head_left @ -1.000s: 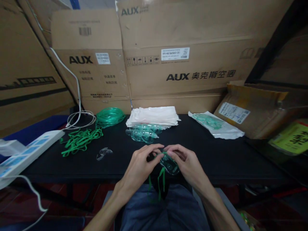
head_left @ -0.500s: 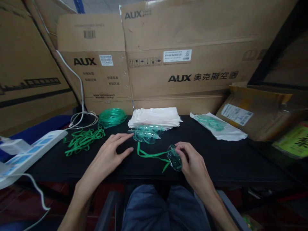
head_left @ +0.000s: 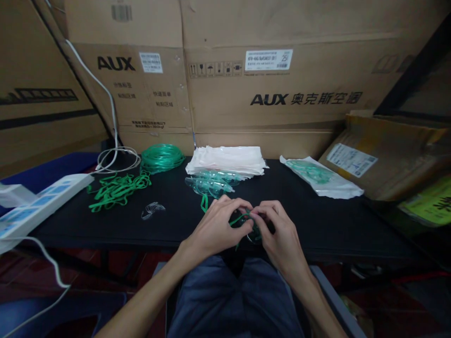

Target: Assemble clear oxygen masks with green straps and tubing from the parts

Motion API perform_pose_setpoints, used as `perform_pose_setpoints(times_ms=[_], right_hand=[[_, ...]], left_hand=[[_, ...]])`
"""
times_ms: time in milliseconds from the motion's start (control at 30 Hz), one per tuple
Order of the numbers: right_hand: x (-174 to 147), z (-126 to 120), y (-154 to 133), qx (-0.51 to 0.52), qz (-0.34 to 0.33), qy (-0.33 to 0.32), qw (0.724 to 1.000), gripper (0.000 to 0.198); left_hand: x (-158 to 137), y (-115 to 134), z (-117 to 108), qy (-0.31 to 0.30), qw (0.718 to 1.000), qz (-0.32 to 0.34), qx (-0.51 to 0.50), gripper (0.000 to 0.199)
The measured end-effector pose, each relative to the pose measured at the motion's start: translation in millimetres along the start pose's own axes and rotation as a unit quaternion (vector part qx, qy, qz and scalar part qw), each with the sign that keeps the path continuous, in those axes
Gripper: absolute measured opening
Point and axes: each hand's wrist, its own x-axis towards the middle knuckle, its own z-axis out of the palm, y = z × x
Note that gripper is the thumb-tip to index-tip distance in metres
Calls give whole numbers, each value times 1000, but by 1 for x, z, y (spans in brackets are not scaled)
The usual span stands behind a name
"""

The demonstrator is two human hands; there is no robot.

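A small clear-green plastic face mask is held low over the front of the table, mostly hidden by my fingers. Its thin green elastic strap runs between my hands. My right hand pinches the strap at the mask's upper edge. Curled around the mask's left side is my left hand, its fingertips close to those of the right; their exact contact is partly hidden. Another stretch of green strap shows behind my left hand. More clear-green masks lie stacked just beyond.
Behind the masks is a pile of white packets. To the left lie coiled green tubing, tangled green straps, small clear pieces and a power strip. A bagged mask and a carton stand right.
My left hand has moved right, from beside the stacked masks to the mask at my right hand. My right fingers have shifted onto the strap. The view has tilted down.
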Motion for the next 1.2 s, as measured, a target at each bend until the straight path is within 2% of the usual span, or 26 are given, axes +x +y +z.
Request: perform_pose_setpoints(times_ms=[167,467,700,900,1033,1100,1200], right_hand=[[-2,2,-2,20,-12,8,1000,16],[-1,-5,-3,24,0,8,1000,16],[-1,-32,16,-12,7,23,1000,14],[-3,-54,26,-7,32,34,999,11],[-3,-46,19,44,59,5,997,11],[-2,-39,15,98,97,-22,990,10],[-1,-32,11,196,163,-52,966,36]], left_hand=[[0,-1,1,5,1000,12,-28,15],[-3,-2,-2,17,1000,7,-22,19],[-3,-1,-3,32,999,-18,-23,19],[-4,-3,-3,52,998,-14,-35,17],[-4,-7,-2,46,996,-18,-70,15],[-3,-10,-2,48,992,-20,-113,13],[-3,-14,-3,55,984,-23,-169,12]])
